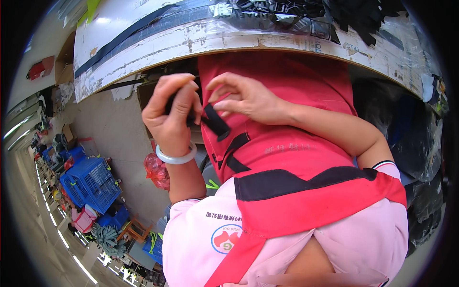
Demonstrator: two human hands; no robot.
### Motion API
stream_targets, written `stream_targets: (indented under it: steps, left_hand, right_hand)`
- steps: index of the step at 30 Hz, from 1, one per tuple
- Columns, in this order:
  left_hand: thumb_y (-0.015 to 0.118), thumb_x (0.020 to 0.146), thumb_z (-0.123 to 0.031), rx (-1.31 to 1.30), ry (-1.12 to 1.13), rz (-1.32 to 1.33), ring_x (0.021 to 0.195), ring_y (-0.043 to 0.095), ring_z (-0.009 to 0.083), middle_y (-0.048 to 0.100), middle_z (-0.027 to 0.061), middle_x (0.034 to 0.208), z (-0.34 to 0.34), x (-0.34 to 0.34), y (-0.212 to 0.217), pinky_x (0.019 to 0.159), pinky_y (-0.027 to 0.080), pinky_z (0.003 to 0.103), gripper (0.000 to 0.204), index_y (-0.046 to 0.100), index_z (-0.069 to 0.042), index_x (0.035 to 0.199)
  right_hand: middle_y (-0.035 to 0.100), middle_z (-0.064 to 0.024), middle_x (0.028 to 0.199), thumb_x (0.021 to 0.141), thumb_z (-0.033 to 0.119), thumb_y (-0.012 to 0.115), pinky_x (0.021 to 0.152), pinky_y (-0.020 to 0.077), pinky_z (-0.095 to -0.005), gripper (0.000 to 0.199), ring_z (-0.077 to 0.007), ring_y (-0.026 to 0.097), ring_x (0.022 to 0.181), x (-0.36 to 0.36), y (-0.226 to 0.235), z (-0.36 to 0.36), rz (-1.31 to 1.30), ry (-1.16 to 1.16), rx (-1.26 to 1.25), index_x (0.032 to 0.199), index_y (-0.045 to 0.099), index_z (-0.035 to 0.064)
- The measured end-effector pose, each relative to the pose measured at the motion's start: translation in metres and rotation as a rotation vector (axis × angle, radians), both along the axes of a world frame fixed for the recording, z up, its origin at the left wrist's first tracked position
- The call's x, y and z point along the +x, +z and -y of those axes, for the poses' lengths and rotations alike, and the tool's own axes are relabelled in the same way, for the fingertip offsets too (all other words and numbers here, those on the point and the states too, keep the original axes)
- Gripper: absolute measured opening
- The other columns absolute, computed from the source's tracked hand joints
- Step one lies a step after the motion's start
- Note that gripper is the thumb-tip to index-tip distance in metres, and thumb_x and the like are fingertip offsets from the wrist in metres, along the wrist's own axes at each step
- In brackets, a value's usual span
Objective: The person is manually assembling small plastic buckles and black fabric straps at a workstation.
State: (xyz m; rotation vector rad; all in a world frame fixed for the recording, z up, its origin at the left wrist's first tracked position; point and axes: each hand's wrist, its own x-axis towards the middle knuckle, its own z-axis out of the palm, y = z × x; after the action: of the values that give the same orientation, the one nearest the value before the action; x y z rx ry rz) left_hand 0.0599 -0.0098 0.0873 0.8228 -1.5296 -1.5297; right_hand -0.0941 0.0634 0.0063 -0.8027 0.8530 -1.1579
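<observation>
My left hand (172,107), with a pale bangle on its wrist, is closed around a bunched black strap. Most of that bundle is hidden by the fingers. A short folded length of the black strap (217,125) sticks out from it and hangs in front of my red apron (296,91). My right hand (246,98) is beside the strap's upper end, fingers bent and apart from the thumb. No object shows between them; whether the thumb tip touches the strap is not clear. Both hands are raised just short of the table's near edge.
The worn white table (191,40) spans the far side. On it lie a long black strip (124,40), a heap of black buckles (277,7) and dark strap pieces (361,19). Dark plastic bags (397,129) stand right. Left are a red bag (157,170) and blue crates (91,184).
</observation>
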Motion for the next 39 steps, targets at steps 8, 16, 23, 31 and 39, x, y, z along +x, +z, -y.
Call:
stream_targets:
  steps: [8, 16, 23, 31, 39]
  left_hand:
    - [0.061, 0.092, -0.003, 0.281, -0.002, -0.108, 0.063, 0.054, 0.0085, 0.061, 0.0091, 0.112, 0.019, 0.010, -0.044, 0.045, 0.041, 0.019, 0.042, 0.052, -0.003, 0.132]
    - [0.064, 0.079, 0.003, 0.367, -0.291, -0.044, 0.070, 0.058, 0.0061, 0.052, 0.0064, 0.130, -0.034, -0.029, -0.084, 0.052, 0.045, 0.018, 0.071, 0.042, -0.012, 0.145]
    - [0.062, 0.091, -0.004, 0.724, -0.232, -0.101, 0.058, 0.056, 0.0078, 0.066, 0.0083, 0.104, -0.015, -0.026, -0.091, 0.044, 0.040, 0.018, 0.043, 0.052, -0.001, 0.132]
    - [0.066, 0.092, -0.014, 0.507, -0.416, 0.232, 0.057, 0.055, 0.0055, 0.065, 0.0008, 0.076, -0.018, -0.059, -0.100, 0.044, 0.039, 0.022, 0.016, 0.069, -0.002, 0.101]
    - [0.053, 0.099, -0.023, 1.364, -0.315, -0.369, 0.087, 0.061, 0.0215, 0.061, 0.0086, 0.096, -0.019, -0.068, -0.120, 0.060, 0.055, 0.031, 0.020, 0.058, -0.005, 0.106]
  right_hand:
    - [0.066, -0.0102, 0.098, 0.093, 0.016, 0.061, 0.083, 0.0512, -0.0307, 0.027, -0.0173, 0.063, 0.093, -0.004, -0.037, 0.012, -0.378, 0.139, -0.028, 0.115, 0.061, -0.0003]
    - [0.065, -0.0002, 0.088, 0.096, 0.019, 0.060, 0.068, 0.0480, -0.0202, 0.023, -0.0051, 0.058, 0.076, -0.048, -0.015, -0.007, -0.489, 0.091, 0.012, 0.110, 0.065, 0.0019]
    - [0.067, -0.0028, 0.090, 0.097, 0.016, 0.059, 0.067, 0.0506, -0.0205, 0.020, -0.0067, 0.060, 0.074, -0.076, -0.007, -0.017, -0.253, -0.256, 0.260, 0.107, 0.065, -0.0001]
    - [0.066, -0.0060, 0.083, 0.091, 0.011, 0.064, 0.069, 0.0495, -0.0249, 0.014, -0.0100, 0.060, 0.075, -0.087, 0.003, -0.033, -0.509, -0.192, 0.057, 0.097, 0.066, -0.0014]
    - [0.065, -0.0059, 0.105, 0.080, 0.017, 0.070, 0.093, 0.0417, -0.0373, 0.022, -0.0243, 0.058, 0.105, -0.252, 0.022, -0.040, -1.630, -0.849, -0.380, 0.100, 0.069, 0.0095]
